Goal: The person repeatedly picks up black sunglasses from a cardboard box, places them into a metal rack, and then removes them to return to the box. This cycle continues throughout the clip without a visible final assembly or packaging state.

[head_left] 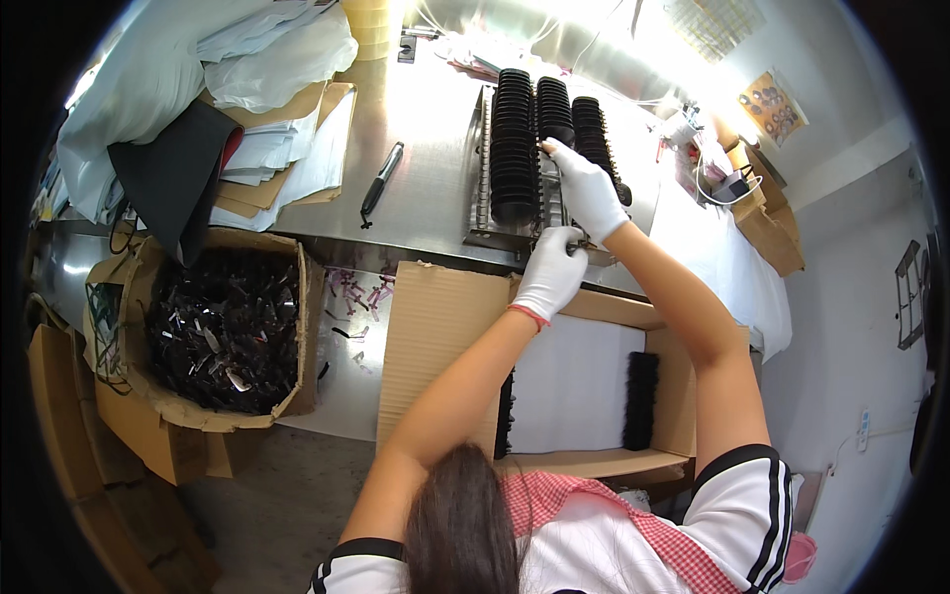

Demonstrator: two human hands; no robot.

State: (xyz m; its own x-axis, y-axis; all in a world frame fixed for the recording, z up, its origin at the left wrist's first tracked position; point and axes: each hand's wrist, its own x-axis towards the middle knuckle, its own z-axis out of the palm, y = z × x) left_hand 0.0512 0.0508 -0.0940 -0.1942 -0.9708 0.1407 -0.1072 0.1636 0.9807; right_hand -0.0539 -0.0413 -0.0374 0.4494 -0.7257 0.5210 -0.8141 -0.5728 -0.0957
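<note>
A metal rack stands on the steel bench, holding three rows of thin black discs packed edge to edge. My right hand, in a white glove with a fingertip bare, reaches over the rack at the near end of the middle row. Its fingers are drawn together there; what they grip is too small to make out. Just below, at the rack's front edge, my gloved left hand is closed, with a small dark bit at its fingers that I cannot identify.
An open cardboard box with a white sheet and black fuzzy strips sits before me. To the left, a carton holds many dark glossy pieces. A black marker-like tool and stacked envelopes lie on the bench.
</note>
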